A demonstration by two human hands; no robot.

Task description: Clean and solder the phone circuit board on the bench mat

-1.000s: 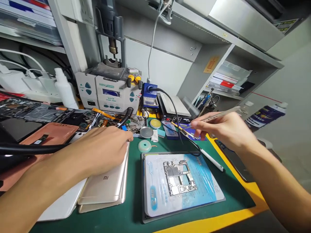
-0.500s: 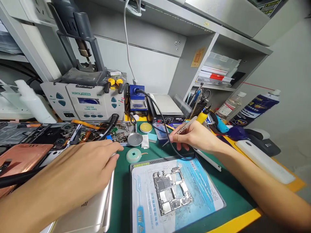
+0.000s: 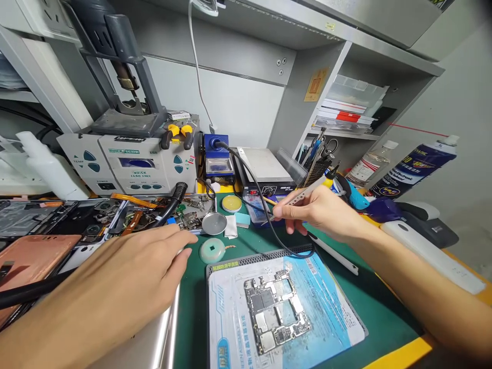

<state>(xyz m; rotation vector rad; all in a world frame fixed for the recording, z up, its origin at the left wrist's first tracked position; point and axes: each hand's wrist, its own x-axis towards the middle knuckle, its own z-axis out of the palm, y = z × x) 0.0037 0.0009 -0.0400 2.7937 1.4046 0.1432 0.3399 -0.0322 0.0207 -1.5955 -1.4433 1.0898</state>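
My right hand [image 3: 307,210] pinches a pair of pale metal tweezers [image 3: 305,192], whose tip points down and left near a black cable [image 3: 265,202]. My left hand [image 3: 142,266] lies over a stack of phones [image 3: 154,333], its thumb and forefinger apart and the other fingers mostly hidden. Between the hands and closer to me, a phone circuit board [image 3: 274,310] rests flat on a blue and white mat [image 3: 334,307]. Beyond the mat sit a round pale-green spool [image 3: 212,250], a small metal dish [image 3: 214,223] and a round yellow tin [image 3: 231,203].
A hot-air station [image 3: 130,164] stands at the back left, with a tray of loose phone parts [image 3: 196,205] before it. A flat heating plate [image 3: 261,164] is at the back. On the right are a spray can [image 3: 415,169], a clear bottle [image 3: 371,164] and a white strip [image 3: 334,254].
The view has shifted slightly, so the board and mat appear a little lower and further right. My right hand still holds the tweezers; my left hand stays over the phones.
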